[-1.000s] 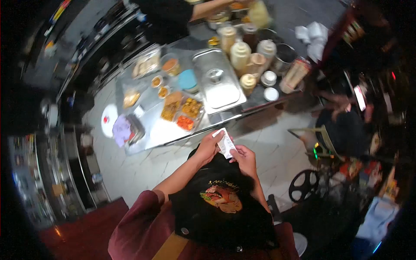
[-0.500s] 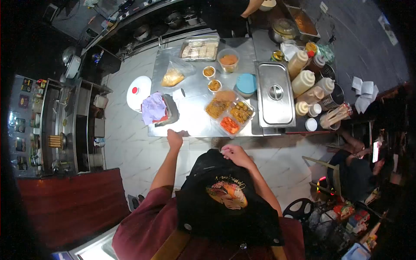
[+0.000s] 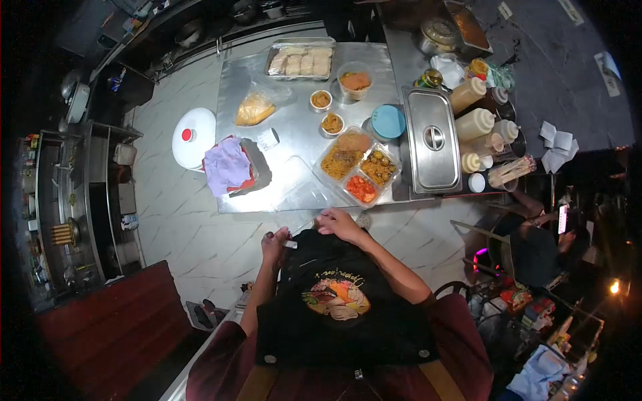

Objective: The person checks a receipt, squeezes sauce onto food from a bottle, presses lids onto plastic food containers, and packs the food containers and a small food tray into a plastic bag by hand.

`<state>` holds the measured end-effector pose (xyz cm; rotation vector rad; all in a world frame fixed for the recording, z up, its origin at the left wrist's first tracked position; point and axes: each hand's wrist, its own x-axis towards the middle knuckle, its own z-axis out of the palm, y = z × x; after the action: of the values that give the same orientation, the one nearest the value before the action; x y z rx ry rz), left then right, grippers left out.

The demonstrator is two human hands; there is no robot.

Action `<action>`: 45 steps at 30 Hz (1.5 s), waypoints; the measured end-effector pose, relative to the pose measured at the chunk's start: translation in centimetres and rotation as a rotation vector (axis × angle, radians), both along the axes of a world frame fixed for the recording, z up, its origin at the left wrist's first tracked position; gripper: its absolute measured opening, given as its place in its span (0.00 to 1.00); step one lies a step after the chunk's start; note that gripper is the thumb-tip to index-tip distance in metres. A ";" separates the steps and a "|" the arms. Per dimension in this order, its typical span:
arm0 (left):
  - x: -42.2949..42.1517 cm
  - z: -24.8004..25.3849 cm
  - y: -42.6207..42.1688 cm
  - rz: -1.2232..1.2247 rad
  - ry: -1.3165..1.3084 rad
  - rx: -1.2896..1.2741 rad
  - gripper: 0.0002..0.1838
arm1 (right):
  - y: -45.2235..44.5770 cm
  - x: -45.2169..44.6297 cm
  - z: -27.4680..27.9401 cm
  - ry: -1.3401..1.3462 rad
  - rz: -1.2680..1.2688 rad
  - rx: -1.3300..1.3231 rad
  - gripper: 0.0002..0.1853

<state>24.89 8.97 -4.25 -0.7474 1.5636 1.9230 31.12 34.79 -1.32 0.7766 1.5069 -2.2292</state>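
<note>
Left hand (image 3: 273, 246): narrow grip, small white slip (image 3: 291, 244) at the fingertips; feather-light, I judge, easily creased.
Right hand (image 3: 340, 225): fingers curled beside the clear lid (image 3: 301, 194); whether they pinch it, I cannot tell.
Clear lid: just left of the food tray (image 3: 386, 190), overhanging the counter (image 3: 231, 70); looks thin, springy, slick. I'd take the rim, lightly.
Blue-topped tub (image 3: 388, 121): just beyond the food tray, to its right.
Purple cloth (image 3: 227, 166): well left of the food tray.
</note>
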 end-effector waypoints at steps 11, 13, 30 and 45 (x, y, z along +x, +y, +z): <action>-0.1 8.7 7.0 -0.301 0.320 -0.037 0.16 | 8.0 2.3 8.1 0.267 -0.448 0.403 0.12; -3.9 7.9 10.0 -0.045 0.402 0.149 0.23 | 10.9 2.5 7.3 0.207 -0.537 0.623 0.15; -15.0 8.3 19.8 -0.850 0.836 -0.568 0.20 | 12.0 -0.7 3.7 -0.043 -0.872 1.102 0.22; -18.1 6.8 19.6 -0.863 0.409 -0.138 0.21 | 12.5 -2.5 -0.3 -0.077 -1.263 0.704 0.13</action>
<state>6.84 28.61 2.56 0.2969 1.8444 1.3525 28.62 47.30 -1.61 2.5547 2.0930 -2.1747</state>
